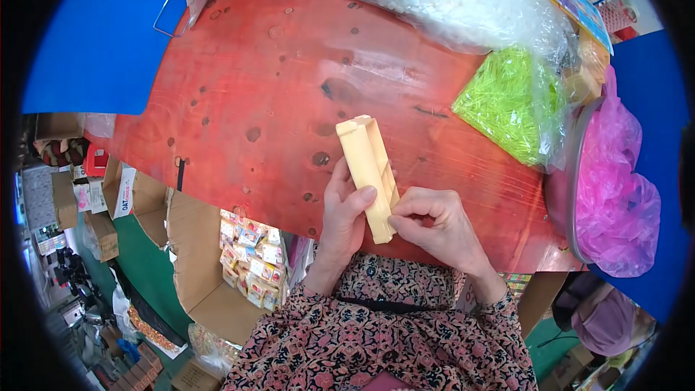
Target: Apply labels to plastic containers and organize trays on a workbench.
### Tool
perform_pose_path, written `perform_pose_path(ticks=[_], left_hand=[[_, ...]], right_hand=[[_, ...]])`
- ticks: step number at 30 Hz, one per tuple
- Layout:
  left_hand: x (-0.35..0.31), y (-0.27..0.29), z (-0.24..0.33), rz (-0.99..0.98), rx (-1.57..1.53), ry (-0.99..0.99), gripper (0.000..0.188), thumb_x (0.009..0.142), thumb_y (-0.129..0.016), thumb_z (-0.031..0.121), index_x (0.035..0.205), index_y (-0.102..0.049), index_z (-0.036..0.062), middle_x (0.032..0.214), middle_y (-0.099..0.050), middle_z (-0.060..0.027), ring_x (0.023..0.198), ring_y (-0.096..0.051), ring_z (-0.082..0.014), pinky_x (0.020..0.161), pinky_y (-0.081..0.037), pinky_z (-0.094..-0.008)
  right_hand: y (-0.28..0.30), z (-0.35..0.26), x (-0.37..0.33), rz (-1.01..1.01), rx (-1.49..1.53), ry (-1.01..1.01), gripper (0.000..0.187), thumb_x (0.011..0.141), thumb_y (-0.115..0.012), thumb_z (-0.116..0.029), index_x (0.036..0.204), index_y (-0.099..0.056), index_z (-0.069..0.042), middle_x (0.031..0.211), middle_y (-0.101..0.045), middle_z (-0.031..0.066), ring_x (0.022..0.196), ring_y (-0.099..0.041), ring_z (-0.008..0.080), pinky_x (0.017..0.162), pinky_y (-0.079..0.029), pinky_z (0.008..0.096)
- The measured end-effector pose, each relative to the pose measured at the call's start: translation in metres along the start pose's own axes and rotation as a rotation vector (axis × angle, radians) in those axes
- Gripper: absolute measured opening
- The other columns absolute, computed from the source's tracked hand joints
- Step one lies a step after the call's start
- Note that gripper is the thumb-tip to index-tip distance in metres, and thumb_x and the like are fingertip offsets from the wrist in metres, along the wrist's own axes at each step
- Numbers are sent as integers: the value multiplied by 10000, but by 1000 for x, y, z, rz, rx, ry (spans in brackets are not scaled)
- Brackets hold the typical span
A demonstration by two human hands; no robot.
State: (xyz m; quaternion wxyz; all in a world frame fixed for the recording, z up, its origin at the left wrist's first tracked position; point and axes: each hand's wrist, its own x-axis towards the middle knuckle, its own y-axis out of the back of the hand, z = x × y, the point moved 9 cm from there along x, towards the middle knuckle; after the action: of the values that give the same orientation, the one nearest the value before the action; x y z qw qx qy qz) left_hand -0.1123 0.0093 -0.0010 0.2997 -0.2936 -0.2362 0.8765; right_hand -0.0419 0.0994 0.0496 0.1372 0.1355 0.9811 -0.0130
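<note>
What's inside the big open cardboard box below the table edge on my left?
Small packets in mixed printed colours are heaped in the cardboard box. The red table may hide more of its inside, and the upper packets cover whatever lies beneath them.

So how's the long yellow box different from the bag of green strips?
The pale yellow box is held in the left hand; the bag of green strips lies on the red table.
The box is long and narrow; the bag is wider and flatter.
The box is solid-coloured; the bag is see-through.
</note>
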Motion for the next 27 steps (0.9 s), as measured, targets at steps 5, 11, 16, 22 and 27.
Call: perform_pose_path(ticks=[5, 11, 16, 22, 27], left_hand=[[-1, -2, 1, -46, 5, 18, 730, 683, -716, 80, 1300, -334, -7, 1173, -527, -155, 1068, -548, -226, 926, -449, -360], [-1, 7, -2, -5, -28, 21, 725, 679, -722, 43, 1299, -348, -2, 1141, -535, -122, 1034, -556, -203, 909, -455, -333], [-1, 7, -6, 18, -45, 30, 701, 699, -721, 66, 1293, -357, -10, 1109, -544, -109, 1012, -557, -180, 892, -460, -322], [0, 13, -11, 7, -87, 69, 660, 728, -703, 107, 1280, -365, -23, 1098, -549, -109, 980, -571, -177, 857, -479, -317], [-1, 9, -6, 14, -133, 96, 616, 745, -679, 121, 1260, -377, -27, 1063, -563, -123, 917, -599, -187, 799, -511, -318]], right_hand=[[-6, 11, 1, -23, 68, -54, 37, 782, -614, 7, 799, -646, 15, 694, -552, -15, 613, -450, 18, 517, -351, 185], [-5, 8, 2, 2, 29, -34, 52, 779, -583, 20, 764, -632, 12, 681, -541, -22, 613, -440, 14, 513, -348, 187], [-2, 15, 2, 12, 108, -81, 73, 791, -567, 36, 749, -625, 23, 671, -545, -26, 581, -438, 9, 494, -342, 176], [-4, 20, 3, -18, 243, -169, 85, 801, -570, 36, 751, -638, 20, 695, -594, 7, 578, -520, 34, 512, -417, 170], [-4, 24, 8, -47, 344, -214, 74, 805, -583, 24, 761, -643, 22, 700, -599, 22, 581, -534, 57, 531, -437, 184]])
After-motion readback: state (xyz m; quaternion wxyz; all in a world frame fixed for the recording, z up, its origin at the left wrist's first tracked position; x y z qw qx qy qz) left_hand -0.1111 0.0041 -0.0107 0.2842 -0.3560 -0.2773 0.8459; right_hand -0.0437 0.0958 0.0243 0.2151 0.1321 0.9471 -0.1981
